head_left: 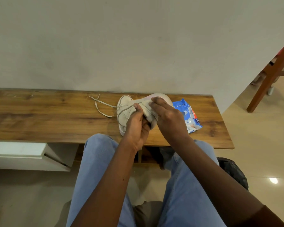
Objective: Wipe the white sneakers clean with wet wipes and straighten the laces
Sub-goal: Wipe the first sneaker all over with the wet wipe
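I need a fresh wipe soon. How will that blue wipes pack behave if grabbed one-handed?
The blue wipes pack looks crumpled, so it likely sags when lifted. Its glossy film may be slippery. Lying flat on the bench, it shouldn't roll.

sneaker [124,115]: matt, smooth white upper
lace [97,100]: flat cloth, left of left hand [137,128]
table [39,115]: grained wood
pack [191,117]: glossy plastic, beside right hand [169,118]
floor [261,145]: glossy tile

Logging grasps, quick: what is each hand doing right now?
Left hand: grips the sneaker.
Right hand: open, flat on the sneaker; whether anything lies beneath it cannot be told.
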